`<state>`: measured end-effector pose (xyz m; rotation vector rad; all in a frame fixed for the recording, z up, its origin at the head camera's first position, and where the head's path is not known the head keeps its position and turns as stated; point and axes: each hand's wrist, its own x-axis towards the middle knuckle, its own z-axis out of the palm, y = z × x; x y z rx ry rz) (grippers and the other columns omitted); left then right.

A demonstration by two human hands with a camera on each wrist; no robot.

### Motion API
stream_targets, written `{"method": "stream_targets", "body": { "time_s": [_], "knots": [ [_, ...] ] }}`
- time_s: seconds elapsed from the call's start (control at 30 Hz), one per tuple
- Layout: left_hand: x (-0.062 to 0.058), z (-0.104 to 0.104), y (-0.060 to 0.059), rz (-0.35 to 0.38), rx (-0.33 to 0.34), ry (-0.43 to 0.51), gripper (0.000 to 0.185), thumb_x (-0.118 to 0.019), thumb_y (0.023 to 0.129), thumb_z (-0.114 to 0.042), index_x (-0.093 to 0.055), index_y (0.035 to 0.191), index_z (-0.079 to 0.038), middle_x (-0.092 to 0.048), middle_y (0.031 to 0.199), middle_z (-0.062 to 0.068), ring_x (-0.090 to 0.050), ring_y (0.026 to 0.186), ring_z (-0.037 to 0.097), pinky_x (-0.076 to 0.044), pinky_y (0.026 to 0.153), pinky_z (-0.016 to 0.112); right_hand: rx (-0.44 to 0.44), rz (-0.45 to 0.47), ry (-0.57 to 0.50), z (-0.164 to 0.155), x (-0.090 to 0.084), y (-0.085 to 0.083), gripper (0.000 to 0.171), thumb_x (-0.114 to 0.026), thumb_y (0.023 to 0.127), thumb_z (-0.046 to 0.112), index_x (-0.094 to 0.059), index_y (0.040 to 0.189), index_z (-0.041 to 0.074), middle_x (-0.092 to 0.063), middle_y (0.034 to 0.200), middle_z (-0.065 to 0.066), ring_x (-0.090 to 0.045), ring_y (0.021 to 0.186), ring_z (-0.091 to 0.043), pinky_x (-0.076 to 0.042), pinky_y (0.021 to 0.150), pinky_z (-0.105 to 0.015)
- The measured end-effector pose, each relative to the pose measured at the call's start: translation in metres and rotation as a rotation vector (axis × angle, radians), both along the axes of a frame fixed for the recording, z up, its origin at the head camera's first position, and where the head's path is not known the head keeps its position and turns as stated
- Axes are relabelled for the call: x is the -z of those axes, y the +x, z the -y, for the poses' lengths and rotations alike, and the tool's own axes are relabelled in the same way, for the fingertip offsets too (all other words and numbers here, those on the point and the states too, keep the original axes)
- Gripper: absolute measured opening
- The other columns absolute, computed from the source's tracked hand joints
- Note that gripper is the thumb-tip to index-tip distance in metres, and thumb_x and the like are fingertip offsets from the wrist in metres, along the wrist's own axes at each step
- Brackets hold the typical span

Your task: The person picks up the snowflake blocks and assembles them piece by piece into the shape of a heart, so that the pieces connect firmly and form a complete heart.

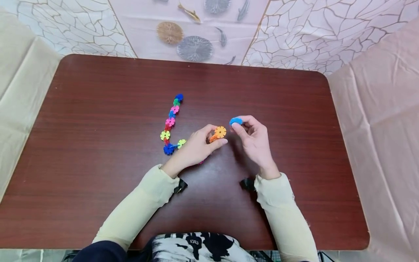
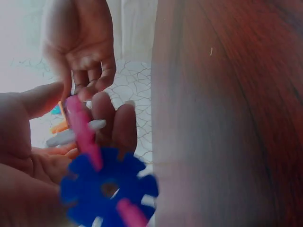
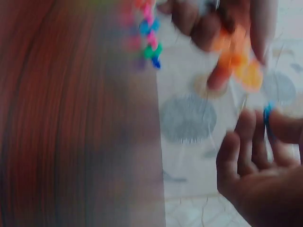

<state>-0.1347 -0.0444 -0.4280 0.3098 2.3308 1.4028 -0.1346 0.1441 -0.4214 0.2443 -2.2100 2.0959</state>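
A chain of notched, flower-shaped plastic discs (image 1: 170, 122) in several colours curves over the table and runs under my left hand (image 1: 195, 147). Between that hand's thumb and fingers is the chain's orange end disc (image 1: 220, 131), facing up. The left wrist view shows a dark blue disc (image 2: 80, 189) and a pink disc (image 2: 81, 125) of the chain up close, beside the palm. My right hand (image 1: 256, 142) pinches a loose light blue disc (image 1: 235, 120) by thumb and fingertips, a short gap to the right of the orange one. Part of the chain is hidden below the left hand.
The brown wooden table (image 1: 98, 163) has rounded corners. Patterned cloth (image 1: 196, 29) lies past its far edge, and pale cloth (image 1: 376, 127) hangs along the right side. Black wrist straps (image 1: 181, 186) show at both cuffs.
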Motion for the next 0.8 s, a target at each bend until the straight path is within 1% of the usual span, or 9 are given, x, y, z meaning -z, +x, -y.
{"method": "stream_targets", "body": {
  "time_s": [0.07, 0.13, 0.17, 0.23, 0.37, 0.5, 0.53, 0.67, 0.8],
  "knots": [
    [-0.001, 0.0, 0.003, -0.038, -0.006, -0.037, 0.057, -0.064, 0.09, -0.051, -0.052, 0.131, -0.014, -0.062, 0.102, -0.001, -0.059, 0.089, 0.016, -0.051, 0.079, 0.033, -0.063, -0.014, 0.1, -0.005, -0.005, 0.001, 0.021, -0.065, 0.09, -0.002, -0.066, 0.11, -0.005, -0.067, 0.093, -0.014, -0.066, 0.08, -0.028, -0.056, 0.075, -0.031],
    [-0.001, 0.0, 0.005, -0.072, -0.01, -0.06, 0.053, -0.064, 0.09, -0.05, -0.054, 0.128, -0.015, -0.061, 0.11, -0.004, -0.057, 0.095, 0.013, -0.051, 0.085, 0.033, -0.113, -0.021, 0.162, -0.007, -0.01, 0.003, 0.024, -0.064, 0.09, -0.002, -0.067, 0.114, -0.003, -0.068, 0.096, -0.017, -0.065, 0.082, -0.034, -0.057, 0.076, -0.034],
    [-0.002, 0.0, 0.006, -0.083, -0.012, -0.067, 0.052, -0.064, 0.09, -0.05, -0.055, 0.127, -0.015, -0.062, 0.11, -0.005, -0.057, 0.095, 0.012, -0.051, 0.085, 0.033, -0.133, -0.015, 0.172, -0.006, -0.012, 0.005, 0.025, -0.064, 0.09, -0.002, -0.068, 0.115, -0.002, -0.068, 0.098, -0.018, -0.065, 0.083, -0.037, -0.057, 0.077, -0.036],
    [-0.002, 0.0, 0.007, -0.102, -0.014, -0.069, 0.048, -0.065, 0.09, -0.048, -0.056, 0.125, -0.016, -0.063, 0.108, -0.005, -0.058, 0.093, 0.012, -0.051, 0.083, 0.032, -0.16, -0.004, 0.175, -0.006, -0.014, 0.006, 0.024, -0.063, 0.091, -0.003, -0.068, 0.115, -0.003, -0.068, 0.103, -0.02, -0.065, 0.085, -0.037, -0.056, 0.08, -0.037],
    [0.0, 0.0, 0.008, -0.122, -0.015, -0.067, 0.045, -0.066, 0.089, -0.048, -0.058, 0.122, -0.018, -0.063, 0.104, -0.007, -0.057, 0.091, 0.012, -0.051, 0.081, 0.032, -0.167, -0.006, 0.186, -0.006, -0.016, 0.008, 0.021, -0.062, 0.091, -0.005, -0.068, 0.111, -0.007, -0.068, 0.102, -0.021, -0.066, 0.083, -0.033, -0.056, 0.079, -0.03],
    [0.003, 0.002, 0.009, -0.143, -0.009, -0.066, 0.047, -0.066, 0.087, -0.055, -0.06, 0.119, -0.021, -0.064, 0.103, -0.009, -0.057, 0.089, 0.011, -0.051, 0.078, 0.031, -0.184, -0.045, 0.255, -0.005, -0.019, 0.01, 0.018, -0.061, 0.092, -0.004, -0.069, 0.108, -0.005, -0.068, 0.099, -0.018, -0.061, 0.081, -0.035, -0.053, 0.073, -0.022],
    [0.003, 0.002, 0.01, -0.151, -0.01, -0.066, 0.048, -0.065, 0.086, -0.057, -0.06, 0.118, -0.022, -0.064, 0.102, -0.009, -0.058, 0.088, 0.011, -0.051, 0.077, 0.03, -0.189, -0.058, 0.273, -0.004, -0.019, 0.011, 0.018, -0.061, 0.092, -0.004, -0.069, 0.108, -0.004, -0.067, 0.098, -0.016, -0.059, 0.079, -0.035, -0.051, 0.071, -0.021],
    [0.005, 0.002, 0.011, -0.174, -0.006, -0.057, 0.049, -0.066, 0.083, -0.06, -0.062, 0.113, -0.022, -0.064, 0.095, -0.01, -0.057, 0.082, 0.011, -0.05, 0.071, 0.029, -0.183, -0.099, 0.349, -0.003, -0.023, 0.014, 0.018, -0.062, 0.092, -0.001, -0.071, 0.107, 0.001, -0.066, 0.095, -0.012, -0.048, 0.069, -0.026, -0.04, 0.06, -0.021],
    [0.004, 0.003, 0.011, -0.18, 0.004, -0.062, 0.042, -0.068, 0.085, -0.055, -0.063, 0.109, -0.021, -0.062, 0.085, -0.009, -0.055, 0.077, 0.013, -0.047, 0.066, 0.03, -0.186, -0.146, 0.372, -0.001, -0.022, 0.014, 0.017, -0.063, 0.09, -0.003, -0.072, 0.104, 0.001, -0.067, 0.093, -0.011, -0.052, 0.072, -0.024, -0.042, 0.063, -0.022]
  ]
}}
